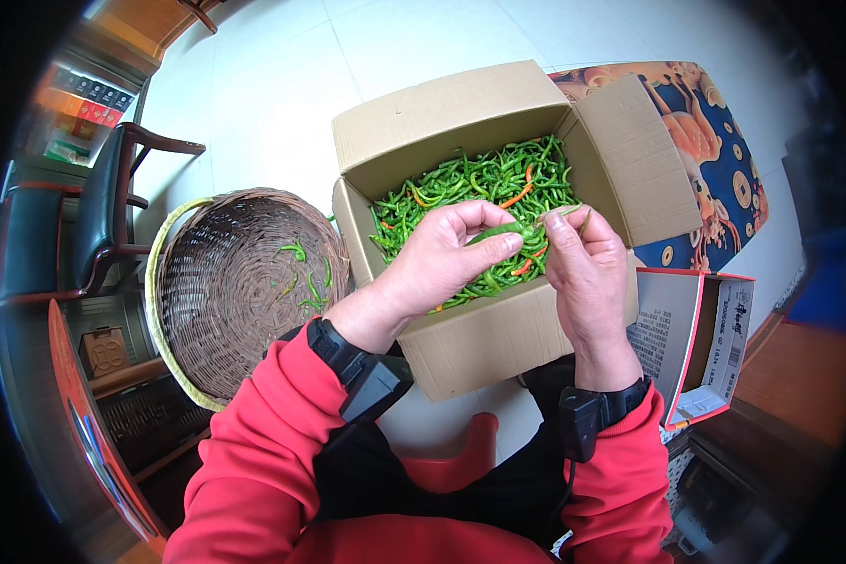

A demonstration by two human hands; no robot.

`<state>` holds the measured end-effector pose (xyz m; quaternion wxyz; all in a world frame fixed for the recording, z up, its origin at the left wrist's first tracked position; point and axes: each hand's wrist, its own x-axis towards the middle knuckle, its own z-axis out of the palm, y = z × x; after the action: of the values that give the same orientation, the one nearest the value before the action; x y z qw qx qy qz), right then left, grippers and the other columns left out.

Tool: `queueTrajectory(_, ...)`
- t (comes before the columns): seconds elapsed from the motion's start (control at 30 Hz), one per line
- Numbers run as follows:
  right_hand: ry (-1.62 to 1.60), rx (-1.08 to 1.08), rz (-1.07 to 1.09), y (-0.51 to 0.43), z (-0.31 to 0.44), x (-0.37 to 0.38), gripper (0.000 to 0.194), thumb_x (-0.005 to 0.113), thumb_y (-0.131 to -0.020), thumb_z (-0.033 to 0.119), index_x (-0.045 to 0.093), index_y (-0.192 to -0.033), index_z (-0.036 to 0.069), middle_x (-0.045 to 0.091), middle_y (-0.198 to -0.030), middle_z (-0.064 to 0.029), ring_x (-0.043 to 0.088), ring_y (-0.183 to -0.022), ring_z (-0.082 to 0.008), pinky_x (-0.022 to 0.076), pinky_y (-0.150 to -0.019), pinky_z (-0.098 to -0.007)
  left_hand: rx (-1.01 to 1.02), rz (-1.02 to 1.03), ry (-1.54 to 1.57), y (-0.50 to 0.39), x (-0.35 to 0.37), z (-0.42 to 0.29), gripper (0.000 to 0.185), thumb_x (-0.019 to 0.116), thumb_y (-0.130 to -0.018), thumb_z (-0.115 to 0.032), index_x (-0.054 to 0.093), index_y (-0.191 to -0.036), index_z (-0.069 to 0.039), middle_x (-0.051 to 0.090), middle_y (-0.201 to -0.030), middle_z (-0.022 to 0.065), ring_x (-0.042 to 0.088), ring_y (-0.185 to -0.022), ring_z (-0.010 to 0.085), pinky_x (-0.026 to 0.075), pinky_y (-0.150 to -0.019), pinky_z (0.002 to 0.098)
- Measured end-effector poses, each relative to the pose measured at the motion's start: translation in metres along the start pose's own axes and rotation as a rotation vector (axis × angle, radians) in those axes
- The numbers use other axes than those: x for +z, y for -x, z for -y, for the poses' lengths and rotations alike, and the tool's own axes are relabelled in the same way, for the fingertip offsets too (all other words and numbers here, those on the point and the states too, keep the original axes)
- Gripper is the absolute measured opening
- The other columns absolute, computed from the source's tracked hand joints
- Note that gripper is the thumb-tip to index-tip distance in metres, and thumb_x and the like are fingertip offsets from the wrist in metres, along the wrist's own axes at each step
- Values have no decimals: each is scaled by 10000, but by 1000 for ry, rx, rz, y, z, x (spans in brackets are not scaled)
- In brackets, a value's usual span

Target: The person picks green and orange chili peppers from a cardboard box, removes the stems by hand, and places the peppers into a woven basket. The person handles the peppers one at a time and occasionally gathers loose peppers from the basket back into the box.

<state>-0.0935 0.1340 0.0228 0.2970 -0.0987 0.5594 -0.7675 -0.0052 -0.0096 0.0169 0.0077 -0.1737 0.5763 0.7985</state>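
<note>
Above an open cardboard box (486,345) my two hands meet at a green chili pepper (497,233). My left hand (455,247) grips the pepper's body between thumb and fingers. At its stem end, the thumb and fingertips of my right hand (585,261) pinch a thin green stem (567,210). Whether the stem is still joined to the pepper is hard to tell. Below them the box holds a heap of green chili peppers (479,176), with a few orange-red ones (518,197) among them.
Left of the box stands a round wicker basket (225,296) with several green peppers (314,285) inside. A patterned mat (737,183) lies beyond the right flap. A red-edged carton (666,324) stands at right. Wooden chairs (102,211) are at left; a red stool (458,458) shows below.
</note>
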Motion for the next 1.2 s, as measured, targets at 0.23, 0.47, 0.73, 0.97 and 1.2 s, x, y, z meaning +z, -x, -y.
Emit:
queueTrajectory(0.23,231,-33,34,1,-2,0,94,613,-888,72,575,-803,60,400,-627,112,313,-567,25,250,-504,-154,166,-69,-115,-3,-1,4,138,682,-828,-95,618,-936,-38,608,-876,-24,533,-807,35,432,-737,195)
queueTrajectory(0.47,-80,92,99,1,-5,-4,139,578,-911,97,523,-784,91,404,-620,92,323,-531,7,256,-463,-174,137,-6,-58,-1,0,1,131,672,-840,-105,616,-940,-43,603,-864,-35,527,-809,28,433,-741,200)
queueTrajectory(0.73,-334,223,106,1,-7,1,149,549,-932,132,500,-795,102,392,-603,85,295,-467,-8,237,-424,-181,127,50,-21,-1,-1,1,140,645,-867,-128,599,-972,-48,572,-843,-53,504,-799,23,421,-734,202)
queueTrajectory(0.97,-154,193,167,1,0,-4,130,535,-938,136,500,-819,98,388,-612,72,297,-472,-23,253,-432,-185,224,42,-130,-2,-4,8,129,632,-873,-114,589,-969,-39,580,-901,-39,503,-854,29,416,-783,211)
queueTrajectory(1.2,-519,253,271,0,5,-6,72,492,-938,109,514,-875,82,460,-693,16,416,-566,-60,335,-463,-188,265,22,-133,-6,-4,5,123,620,-885,-118,589,-979,-45,583,-914,-34,510,-847,32,419,-773,203)
